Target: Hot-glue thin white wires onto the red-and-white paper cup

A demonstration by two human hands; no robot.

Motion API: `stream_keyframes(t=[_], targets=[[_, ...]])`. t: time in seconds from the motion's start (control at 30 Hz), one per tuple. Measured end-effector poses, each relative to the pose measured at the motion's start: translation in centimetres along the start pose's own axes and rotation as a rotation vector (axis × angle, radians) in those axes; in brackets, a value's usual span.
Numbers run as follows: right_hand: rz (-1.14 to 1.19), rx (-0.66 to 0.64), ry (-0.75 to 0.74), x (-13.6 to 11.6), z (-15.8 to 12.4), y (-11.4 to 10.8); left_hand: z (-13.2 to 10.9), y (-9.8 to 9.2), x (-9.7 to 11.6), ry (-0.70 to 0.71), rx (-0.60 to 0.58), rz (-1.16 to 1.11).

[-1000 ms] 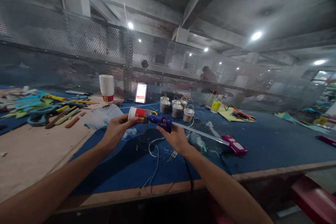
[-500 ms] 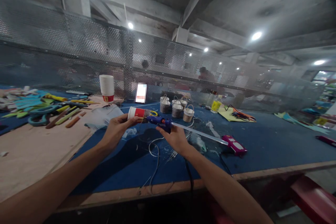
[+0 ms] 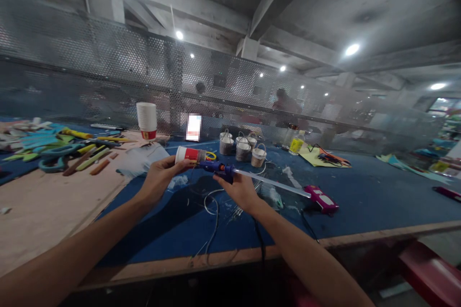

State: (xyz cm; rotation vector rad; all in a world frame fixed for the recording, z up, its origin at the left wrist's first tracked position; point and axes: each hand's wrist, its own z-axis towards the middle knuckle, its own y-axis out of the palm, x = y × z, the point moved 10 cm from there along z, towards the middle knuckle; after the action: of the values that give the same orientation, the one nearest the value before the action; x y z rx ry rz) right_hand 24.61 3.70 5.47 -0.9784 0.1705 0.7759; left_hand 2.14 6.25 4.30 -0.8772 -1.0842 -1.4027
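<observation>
My left hand [image 3: 160, 177] grips a red-and-white paper cup [image 3: 190, 154] lying on its side above the blue table [image 3: 360, 201]. In my right hand [image 3: 239, 191] is a blue glue gun [image 3: 218, 168], its nozzle touching the cup's base end. A clear glue stick [image 3: 273, 183] juts out of the gun's back toward the right. A black cord runs down from the gun past my right wrist.
Several small wrapped cups with handles [image 3: 243, 146] stand behind my hands. A stack of paper cups [image 3: 146, 120], scissors and coloured strips [image 3: 68, 151] lie at left. A magenta box [image 3: 321, 198], a yellow-labelled bottle [image 3: 296, 143] and loose wires [image 3: 212, 206] are nearby. People sit behind the mesh screen [image 3: 108, 76].
The glue gun and cup have shifted very slightly left and up; my hands otherwise hold the same pose.
</observation>
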Motion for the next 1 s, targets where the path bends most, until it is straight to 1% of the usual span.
stream_keyframes(t=[0.43,0.63,0.7,0.8,0.93,1.0], targets=[[-0.051,-0.024,-0.013,0.0,-0.2,0.3,0.3,-0.2,-0.1,0.002,0.008,0.016],[-0.025,-0.046,0.034,0.5,-0.1,0.6,0.4,-0.3,-0.6,-0.025,0.009,-0.007],[0.034,-0.042,0.050,0.6,0.0,0.6,0.4,-0.3,-0.6,-0.033,0.008,-0.012],[0.201,-0.056,0.097,1.0,0.1,0.5,0.3,-0.3,-0.6,-0.048,0.017,-0.025],[0.500,-0.165,0.255,1.8,0.0,1.4,0.2,-0.3,-0.7,-0.069,0.032,-0.052],[0.681,-0.192,0.281,1.6,0.2,1.7,0.3,-0.4,-1.0,-0.081,0.030,-0.056]])
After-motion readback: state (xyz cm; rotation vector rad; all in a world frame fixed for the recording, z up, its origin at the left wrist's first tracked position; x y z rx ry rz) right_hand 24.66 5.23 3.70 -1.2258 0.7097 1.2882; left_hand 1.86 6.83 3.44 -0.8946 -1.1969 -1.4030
